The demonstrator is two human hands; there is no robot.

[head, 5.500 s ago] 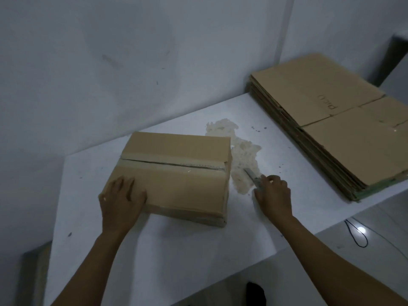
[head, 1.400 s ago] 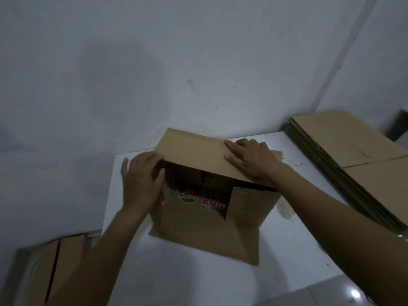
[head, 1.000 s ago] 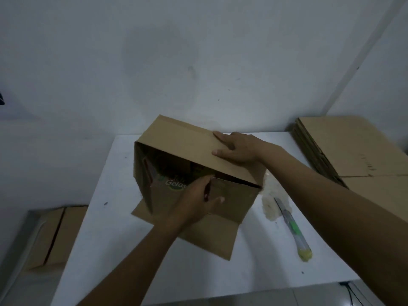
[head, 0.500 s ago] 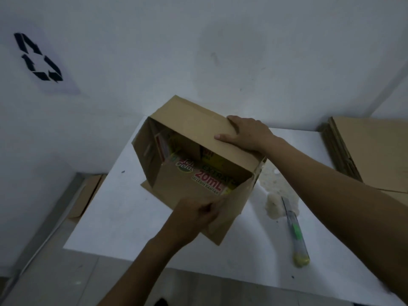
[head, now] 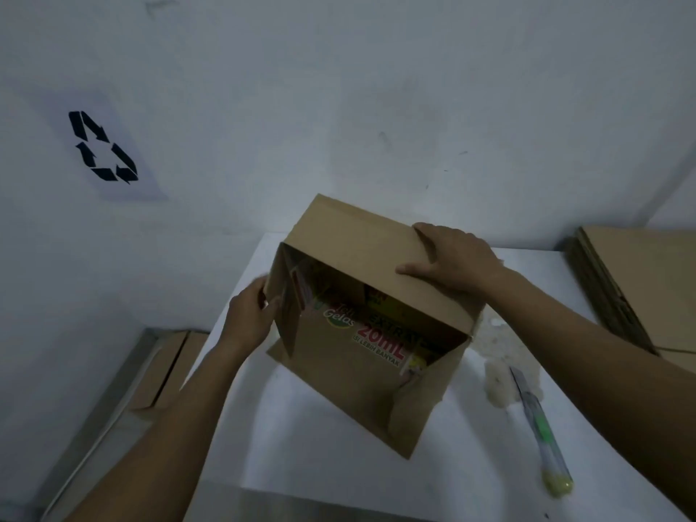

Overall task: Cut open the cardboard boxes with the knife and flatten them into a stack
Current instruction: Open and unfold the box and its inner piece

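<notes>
white table [head: 339, 465], pale wall [head: 339, 88], recycling sign [head: 102, 146], knife [head: 540, 433]

A white table [head: 320, 454] is set against a pale, scuffed wall [head: 339, 88]. A sheet printed with a black recycling symbol [head: 102, 146] is fixed to this wall at the left. A second wall [head: 678, 205] is met at a corner on the right. Grey floor [head: 124, 457] is seen beside the table's left edge. The room is dimly lit.

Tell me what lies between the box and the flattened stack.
The knife lies on the table between the box and the stack, towards the front edge, beside a pale rough patch.
</notes>
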